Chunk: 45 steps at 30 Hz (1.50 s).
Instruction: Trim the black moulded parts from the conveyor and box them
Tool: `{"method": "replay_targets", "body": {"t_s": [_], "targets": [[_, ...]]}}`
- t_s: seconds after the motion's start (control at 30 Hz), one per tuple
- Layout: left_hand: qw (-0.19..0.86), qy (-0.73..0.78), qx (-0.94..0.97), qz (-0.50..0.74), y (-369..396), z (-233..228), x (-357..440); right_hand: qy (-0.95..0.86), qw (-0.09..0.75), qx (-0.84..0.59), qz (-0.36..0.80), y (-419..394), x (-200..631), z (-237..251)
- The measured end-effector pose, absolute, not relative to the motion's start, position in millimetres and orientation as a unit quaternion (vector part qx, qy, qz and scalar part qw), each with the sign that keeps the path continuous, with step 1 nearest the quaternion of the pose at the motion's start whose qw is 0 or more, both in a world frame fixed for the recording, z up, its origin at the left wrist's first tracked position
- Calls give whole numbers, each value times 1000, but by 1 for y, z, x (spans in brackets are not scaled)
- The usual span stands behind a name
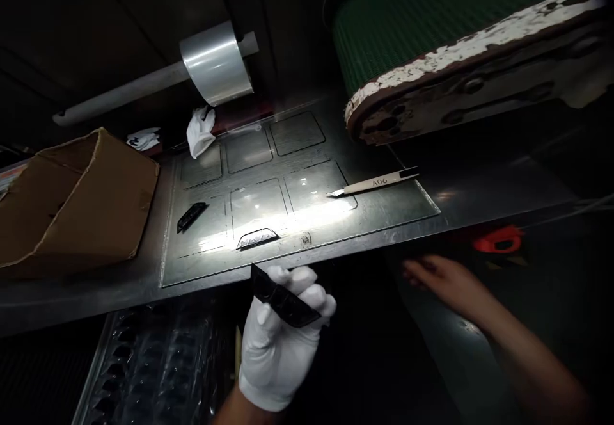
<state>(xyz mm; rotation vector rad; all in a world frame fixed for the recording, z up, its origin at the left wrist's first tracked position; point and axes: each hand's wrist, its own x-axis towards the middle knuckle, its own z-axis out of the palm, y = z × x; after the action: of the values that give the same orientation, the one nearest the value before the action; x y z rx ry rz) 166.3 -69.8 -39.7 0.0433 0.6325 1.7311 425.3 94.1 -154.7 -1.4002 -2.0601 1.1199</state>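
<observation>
My left hand (pixel 281 335), in a white glove, grips a small black plastic part (pixel 283 298) just below the front edge of the metal workbench (pixel 71 297). My right hand (pixel 444 281) is bare, lowered under the bench edge at the right, fingers loosely spread and holding nothing. On the bench lies a clear plate (pixel 384 210) marked with rectangles. A black part (pixel 191 216) and a shiny part (pixel 257 238) rest on it. A craft knife labelled A06 (pixel 377 184) lies at the plate's right side.
A cardboard box (pixel 77 201) stands at the left. A roll of clear film (pixel 217 62) on a rod hangs at the back, with a white cloth (pixel 200 130) below it. A green conveyor belt (pixel 432 34) overhangs the right. A tray of parts (pixel 153 367) sits under the bench; something red (pixel 499 240) lies right.
</observation>
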Motion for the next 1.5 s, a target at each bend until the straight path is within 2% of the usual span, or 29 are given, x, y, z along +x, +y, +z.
{"method": "replay_targets", "body": {"t_s": [0.07,0.13,0.2,0.27,0.53,0.7,0.87,0.97,1.07,1.2,1.3,1.37,1.5], "targets": [[579,302,28,757,-69,-40,165,-753,189,-447,445,68,393,-108],[548,350,43,758,-72,-43,163,-784,291,-330,438,44,354,-56],[517,415,63,746,-78,-46,159,-819,324,-220,419,28,316,-15],[491,466,87,731,-87,-49,154,-848,320,-154,393,18,286,5],[423,506,123,742,-107,-56,132,-913,246,-96,310,7,240,-19],[334,563,104,749,-108,-36,105,-952,201,-130,191,56,209,-11],[142,729,303,597,-91,-33,56,-989,17,-149,13,109,177,-1],[75,762,442,468,-76,-40,37,-990,-26,-140,-23,117,167,-5],[20,779,495,386,-68,-43,33,-990,-47,-130,-12,116,160,-12],[-3,797,485,361,-70,-43,36,-986,-38,-150,58,118,168,-13],[19,808,473,350,-73,-41,36,-967,46,-221,116,130,207,-9],[29,806,479,348,-73,-37,32,-951,102,-278,92,143,248,-10],[21,772,545,327,-62,-30,18,-942,120,-312,14,171,324,-32]]}}
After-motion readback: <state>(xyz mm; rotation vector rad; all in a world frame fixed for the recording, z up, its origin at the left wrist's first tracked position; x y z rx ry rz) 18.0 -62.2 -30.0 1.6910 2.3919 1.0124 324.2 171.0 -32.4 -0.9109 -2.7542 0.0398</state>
